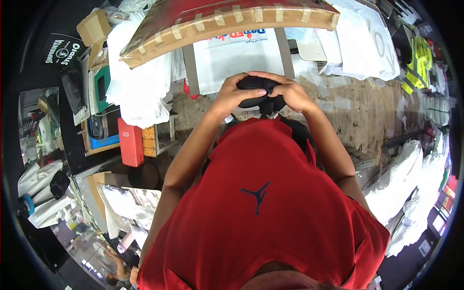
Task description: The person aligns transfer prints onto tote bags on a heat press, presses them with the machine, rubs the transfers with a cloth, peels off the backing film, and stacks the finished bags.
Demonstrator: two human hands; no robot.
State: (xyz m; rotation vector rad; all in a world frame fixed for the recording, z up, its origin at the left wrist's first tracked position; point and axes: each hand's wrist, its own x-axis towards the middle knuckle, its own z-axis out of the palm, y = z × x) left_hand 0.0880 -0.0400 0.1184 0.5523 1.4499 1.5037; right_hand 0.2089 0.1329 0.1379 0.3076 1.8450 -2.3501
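Observation:
My left hand (231, 94) and my right hand (294, 95) meet close to my waist around a soft, black, rounded cloth item (257, 89). Its exact kind is not clear from here. Left fingers wrap its far side while the left thumb lies across the front. On the other side, my right thumb and fingers press into the fabric, closed on it. Just beyond the hands is a white printed sheet (227, 60) with blue and red lettering, lying on a grey-edged board (286, 55).
A tilted frame with taped edges (232, 18) overhangs the white sheet. Stacked white material (140, 72) stands at the left, with a red box (130, 142) below it. More white sheets (367, 43) lie at the right on the worn wooden tabletop (348, 113).

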